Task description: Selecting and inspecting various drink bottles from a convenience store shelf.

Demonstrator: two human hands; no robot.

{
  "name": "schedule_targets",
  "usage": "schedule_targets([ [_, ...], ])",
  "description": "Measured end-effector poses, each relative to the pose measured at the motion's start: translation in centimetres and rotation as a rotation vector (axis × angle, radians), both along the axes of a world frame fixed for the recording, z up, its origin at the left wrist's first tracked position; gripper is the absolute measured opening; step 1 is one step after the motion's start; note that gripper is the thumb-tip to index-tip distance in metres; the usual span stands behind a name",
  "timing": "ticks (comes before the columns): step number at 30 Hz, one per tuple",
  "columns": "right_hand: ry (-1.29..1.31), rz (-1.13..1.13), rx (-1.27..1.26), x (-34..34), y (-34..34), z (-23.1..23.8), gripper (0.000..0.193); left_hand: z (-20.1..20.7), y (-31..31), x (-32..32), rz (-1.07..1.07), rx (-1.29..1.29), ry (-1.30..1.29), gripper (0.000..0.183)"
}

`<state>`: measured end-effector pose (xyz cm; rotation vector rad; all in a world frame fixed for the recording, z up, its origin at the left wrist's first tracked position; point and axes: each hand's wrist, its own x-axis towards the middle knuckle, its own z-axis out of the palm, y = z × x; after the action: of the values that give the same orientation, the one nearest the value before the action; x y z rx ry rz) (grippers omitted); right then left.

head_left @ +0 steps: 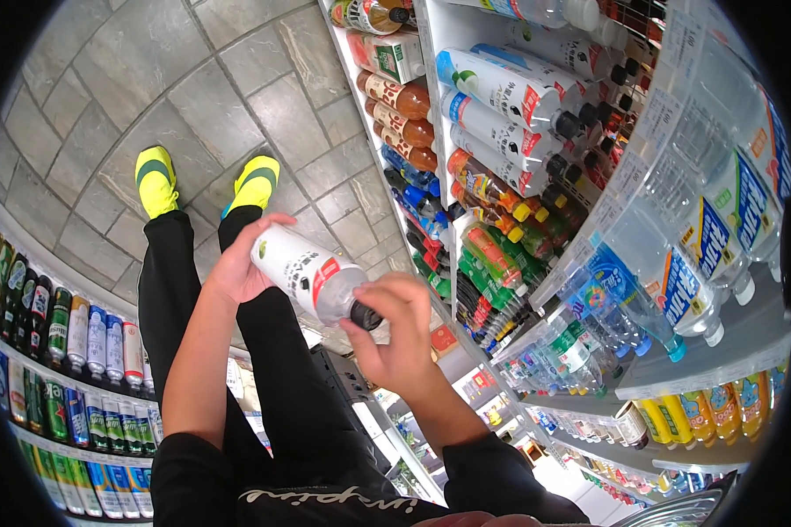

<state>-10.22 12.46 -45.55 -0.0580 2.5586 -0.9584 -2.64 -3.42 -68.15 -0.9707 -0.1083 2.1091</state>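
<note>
A clear plastic drink bottle (294, 268) with a white wrap label, red patch and black cap lies tilted across the middle of the view. Its base end rests in my left hand (240, 268), whose fingers wrap round behind it. At the other end, my right hand (394, 329) closes on the black cap (366, 315) with thumb and fingers. Whether the cap is loose or tight I cannot tell. Similar white-labelled bottles (501, 92) lie stacked with their black caps outward on the shelf to the right.
Curved shelves of cans (60, 321) stand at the left. On the right, a shelf holds large clear water bottles (681, 281), above yellow and orange bottles (707, 408). Brown-drink bottles (395, 92) fill a rack beyond the grey stone floor (180, 97). My yellow shoes (156, 182) stand on it.
</note>
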Motion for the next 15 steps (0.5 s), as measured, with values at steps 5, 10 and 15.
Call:
schedule_targets([
  [5, -0.214, -0.32, -0.49, 1.9, 0.2, 2.8, 0.038, 4.4, -2.4, 3.1, -0.289, 0.422, 0.193, 0.067],
  [10, -0.425, -0.824, -0.926, 4.4, 0.0, 9.4, 0.025, 16.5, -5.1, 3.1, -0.29, 0.86, 0.293, 0.101],
  [15, -0.473, -0.913, -0.978, 5.6, -2.3, 19.4, 0.026, 33.1, -6.0, 0.7, -0.244, 1.05, 0.418, 0.1],
])
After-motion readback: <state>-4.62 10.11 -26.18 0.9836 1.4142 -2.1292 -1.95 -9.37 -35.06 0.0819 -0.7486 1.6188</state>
